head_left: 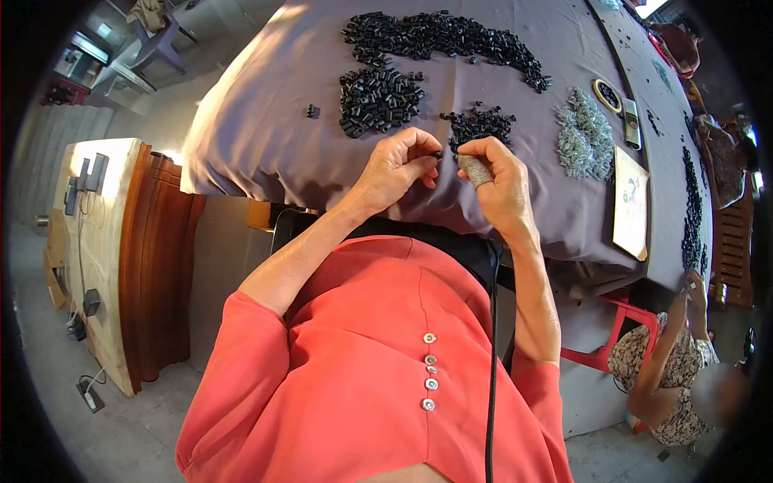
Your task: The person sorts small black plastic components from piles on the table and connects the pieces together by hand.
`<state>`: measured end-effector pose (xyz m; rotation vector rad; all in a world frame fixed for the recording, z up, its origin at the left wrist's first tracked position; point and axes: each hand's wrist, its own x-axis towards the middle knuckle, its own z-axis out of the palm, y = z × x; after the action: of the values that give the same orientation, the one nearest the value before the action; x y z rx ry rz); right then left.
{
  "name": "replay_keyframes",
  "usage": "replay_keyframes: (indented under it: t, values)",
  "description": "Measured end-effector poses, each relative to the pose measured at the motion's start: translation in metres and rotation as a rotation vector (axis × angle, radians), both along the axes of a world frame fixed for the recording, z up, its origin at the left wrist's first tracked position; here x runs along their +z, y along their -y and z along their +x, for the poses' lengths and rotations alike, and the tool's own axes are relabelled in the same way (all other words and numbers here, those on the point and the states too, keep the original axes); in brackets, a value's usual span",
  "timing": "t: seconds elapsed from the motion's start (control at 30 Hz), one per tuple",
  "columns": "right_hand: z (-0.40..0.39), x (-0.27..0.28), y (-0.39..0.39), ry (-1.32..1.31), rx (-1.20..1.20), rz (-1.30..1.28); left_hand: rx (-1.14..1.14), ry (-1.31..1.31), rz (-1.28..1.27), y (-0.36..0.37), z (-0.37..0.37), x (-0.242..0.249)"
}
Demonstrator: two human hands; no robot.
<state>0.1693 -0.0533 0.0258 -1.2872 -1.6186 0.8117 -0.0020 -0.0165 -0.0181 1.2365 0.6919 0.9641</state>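
Just over the front edge of the purple-grey cloth [282, 153], my left hand [398, 167] pinches a small black part [437, 154] between thumb and fingertips. Close on its right is my right hand [498, 175], thumb and index finger pressed together; whatever is between them is too small to make out. One of its fingers is wrapped in grey tape [476, 170]. A heap of small black pieces [481, 125] lies just beyond my hands. Larger black pieces [380, 98] are piled to its left, and a long band of black parts [451, 36] curves behind.
Clear small parts [585, 135] form a pile at the right, beside a tape roll [607, 96], a metal tool [632, 125] and a card [630, 201]. Another person [676, 362] sits at the lower right by a red stool [620, 326]. A wooden cabinet [157, 266] stands left.
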Motion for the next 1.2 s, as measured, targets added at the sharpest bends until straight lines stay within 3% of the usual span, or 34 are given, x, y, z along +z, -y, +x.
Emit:
replay_keyframes:
  t: [0.27, 0.47, 0.97, 1.1, 1.2]
  values:
    - [-0.008, -0.001, 0.001, 0.048, -0.018, 0.013, 0.011, -0.012, -0.027, 0.003, 0.001, 0.008]
    - [-0.015, 0.0, 0.004, 0.071, -0.066, 0.055, 0.062, 0.16, -0.223, 0.0, -0.003, 0.005]
    - [-0.022, -0.013, 0.003, 0.274, -0.022, 0.316, 0.062, 0.065, -0.124, -0.002, -0.002, 0.001]
    - [-0.024, -0.012, 0.002, 0.364, -0.011, 0.395, 0.013, 0.104, -0.194, -0.006, -0.006, 0.003]
    - [-0.027, -0.011, 0.003, 0.315, -0.024, 0.386, -0.002, 0.123, -0.188, -0.006, -0.006, 0.002]
